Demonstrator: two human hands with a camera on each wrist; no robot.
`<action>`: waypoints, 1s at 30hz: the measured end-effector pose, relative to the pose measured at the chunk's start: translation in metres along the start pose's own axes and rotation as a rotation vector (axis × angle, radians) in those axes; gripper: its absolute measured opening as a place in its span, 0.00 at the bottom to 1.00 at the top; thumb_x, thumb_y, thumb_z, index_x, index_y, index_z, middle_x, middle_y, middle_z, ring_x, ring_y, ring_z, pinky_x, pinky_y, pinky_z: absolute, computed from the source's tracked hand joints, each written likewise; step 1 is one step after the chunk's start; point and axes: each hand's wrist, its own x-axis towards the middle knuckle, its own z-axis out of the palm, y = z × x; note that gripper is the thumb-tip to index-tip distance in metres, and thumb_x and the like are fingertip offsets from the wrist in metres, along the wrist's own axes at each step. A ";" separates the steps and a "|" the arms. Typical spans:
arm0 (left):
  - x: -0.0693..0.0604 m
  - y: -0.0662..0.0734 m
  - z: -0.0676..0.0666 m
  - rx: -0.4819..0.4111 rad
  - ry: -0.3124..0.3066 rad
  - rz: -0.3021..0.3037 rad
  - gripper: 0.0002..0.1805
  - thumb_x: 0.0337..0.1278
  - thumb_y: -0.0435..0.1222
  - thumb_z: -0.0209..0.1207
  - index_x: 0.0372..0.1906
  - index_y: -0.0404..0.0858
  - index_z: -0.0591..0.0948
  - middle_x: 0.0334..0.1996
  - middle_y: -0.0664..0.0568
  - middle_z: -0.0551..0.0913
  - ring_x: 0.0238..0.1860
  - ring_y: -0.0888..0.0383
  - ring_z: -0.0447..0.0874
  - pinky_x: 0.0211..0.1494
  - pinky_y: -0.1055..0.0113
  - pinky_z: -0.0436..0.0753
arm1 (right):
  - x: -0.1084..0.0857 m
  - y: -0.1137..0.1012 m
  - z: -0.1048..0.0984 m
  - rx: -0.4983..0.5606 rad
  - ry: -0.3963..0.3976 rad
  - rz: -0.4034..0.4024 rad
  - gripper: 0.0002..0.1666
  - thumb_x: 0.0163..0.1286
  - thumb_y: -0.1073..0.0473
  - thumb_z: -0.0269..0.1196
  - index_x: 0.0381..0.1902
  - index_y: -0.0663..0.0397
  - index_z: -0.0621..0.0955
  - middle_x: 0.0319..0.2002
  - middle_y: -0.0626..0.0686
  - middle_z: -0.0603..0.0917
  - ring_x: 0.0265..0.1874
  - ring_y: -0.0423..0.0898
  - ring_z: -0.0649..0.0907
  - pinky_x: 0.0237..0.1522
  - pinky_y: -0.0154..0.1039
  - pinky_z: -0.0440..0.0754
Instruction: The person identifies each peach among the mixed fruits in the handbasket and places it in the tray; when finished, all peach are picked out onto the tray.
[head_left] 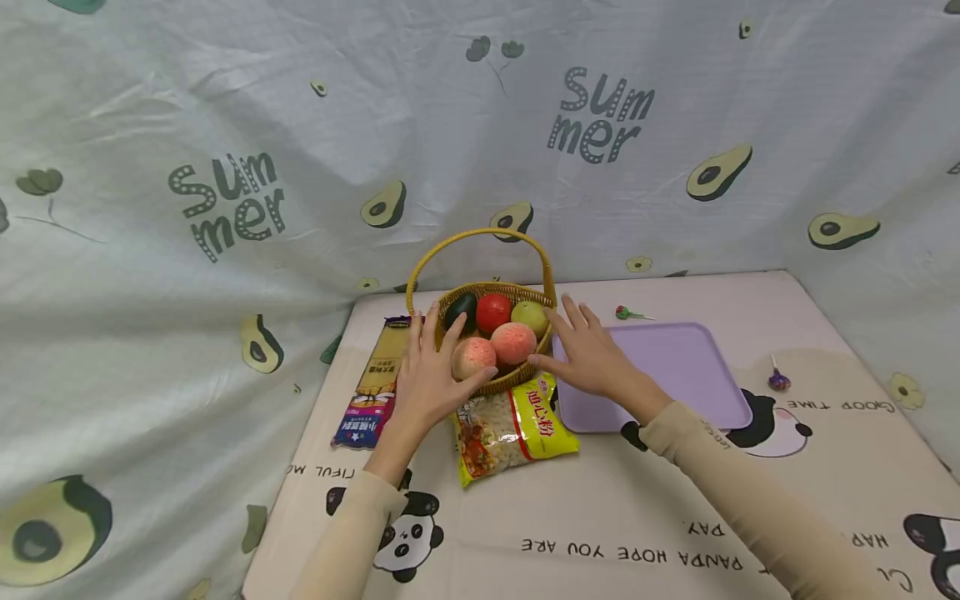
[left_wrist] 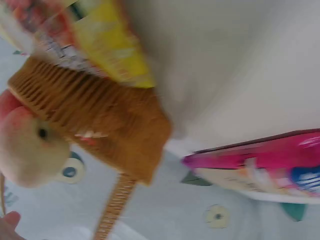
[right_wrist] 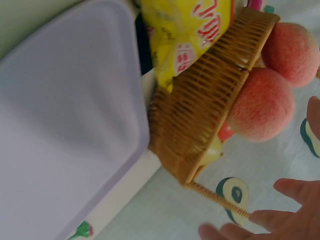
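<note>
A brown wicker basket (head_left: 519, 377) with a tall arched handle (head_left: 474, 232) stands at the back of the table. It holds two pinkish peaches (head_left: 514, 342), a red round fruit (head_left: 493, 313), a yellow-green round fruit (head_left: 531, 318) and a dark green oval fruit (head_left: 461, 310). My left hand (head_left: 429, 377), fingers spread, is at the basket's left side by the nearer peach (head_left: 474, 358); contact cannot be told. On the right side, my right hand (head_left: 594, 354) is spread with extended fingers near the rim and grips nothing. A yellow pasta bag (head_left: 517, 425) lies against the basket's front.
A long spaghetti packet (head_left: 375, 387) lies left of the basket. To the right is a lilac tray (head_left: 660, 375), with a green-wrapped lollipop (head_left: 624, 313) behind it and a purple one (head_left: 779, 381) farther right. A printed curtain (head_left: 465, 150) hangs behind the table.
</note>
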 end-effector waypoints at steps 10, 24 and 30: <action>-0.026 -0.042 0.019 -0.384 -0.137 -0.114 0.58 0.53 0.64 0.70 0.84 0.61 0.50 0.85 0.41 0.40 0.83 0.30 0.45 0.71 0.22 0.65 | 0.026 -0.019 0.006 0.164 0.009 -0.189 0.43 0.68 0.55 0.73 0.76 0.59 0.69 0.76 0.71 0.65 0.70 0.69 0.74 0.69 0.64 0.78; -0.007 -0.063 0.045 -0.744 -0.222 -0.125 0.58 0.57 0.48 0.75 0.84 0.48 0.50 0.83 0.43 0.53 0.73 0.31 0.72 0.73 0.41 0.76 | 0.046 -0.032 0.012 0.071 -0.051 -0.177 0.39 0.62 0.61 0.77 0.69 0.60 0.76 0.64 0.69 0.77 0.61 0.63 0.80 0.63 0.58 0.84; -0.008 -0.070 0.050 -0.720 -0.230 -0.136 0.55 0.58 0.49 0.74 0.83 0.48 0.53 0.81 0.40 0.58 0.70 0.32 0.76 0.71 0.40 0.79 | 0.047 -0.034 0.015 0.070 -0.026 -0.211 0.35 0.63 0.62 0.76 0.67 0.60 0.78 0.59 0.67 0.80 0.52 0.59 0.82 0.56 0.54 0.87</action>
